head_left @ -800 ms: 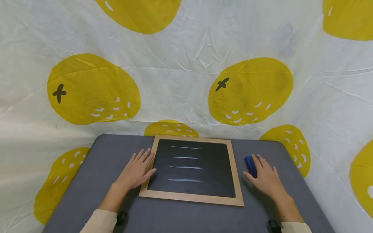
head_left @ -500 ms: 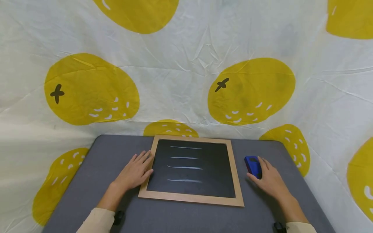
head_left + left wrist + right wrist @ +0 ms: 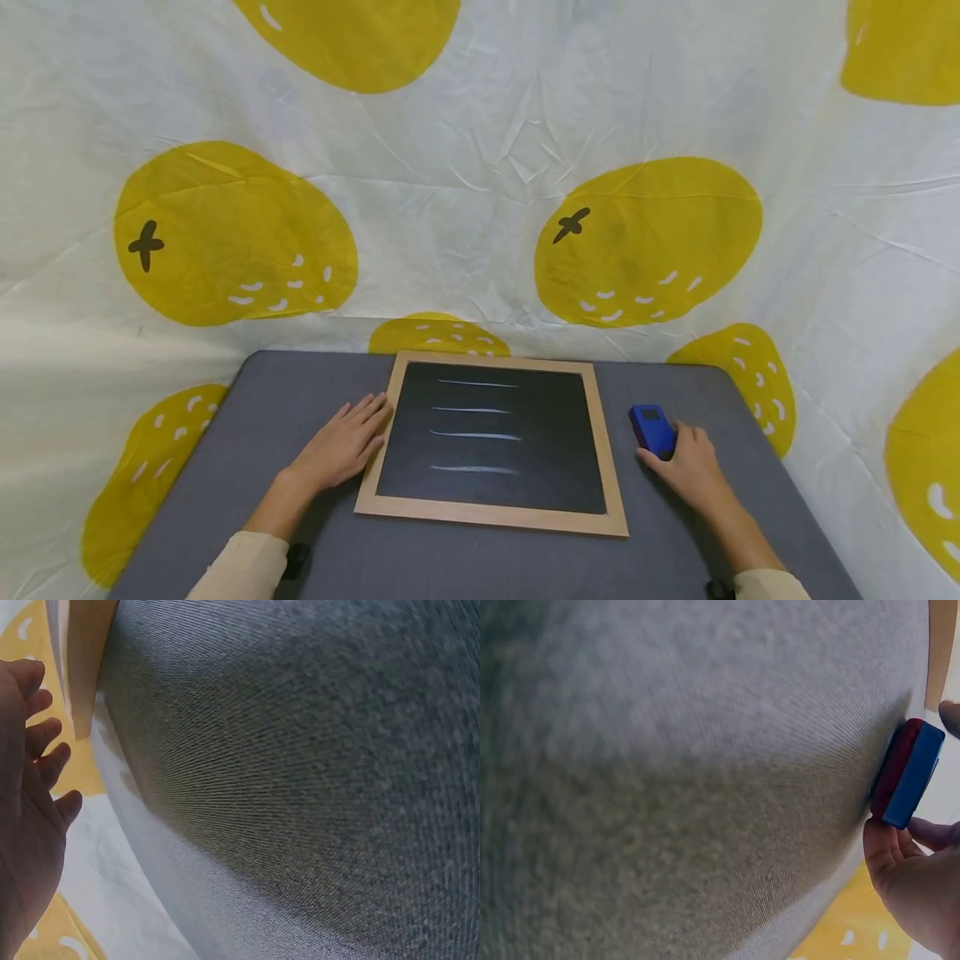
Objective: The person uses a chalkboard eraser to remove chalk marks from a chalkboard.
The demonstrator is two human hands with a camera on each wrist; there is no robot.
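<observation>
A chalkboard [image 3: 487,442] in a light wooden frame [image 3: 491,512] lies on the grey table, with several whitish horizontal strokes on its black face. My left hand [image 3: 337,446] is at the frame's left side, fingers extended with the tips at its edge; the left wrist view has this hand [image 3: 30,795] beside the wooden frame [image 3: 88,660]. Right of the board, my right hand [image 3: 693,471] holds a blue block [image 3: 652,429] between thumb and curled fingers. In the right wrist view the block [image 3: 915,774] shows a dark red layer against the table, the hand [image 3: 922,889] at its end.
The grey table [image 3: 450,567] has rounded far corners. Behind and beside it hangs a white cloth [image 3: 442,242] with large yellow fruit shapes. A dark band is on each wrist, below beige sleeves [image 3: 243,567].
My right hand has moved slightly right and nearer me, its fingers curling at the block's right side and uncovering its blue top. My left hand has drawn slightly left, its thumb off the board.
</observation>
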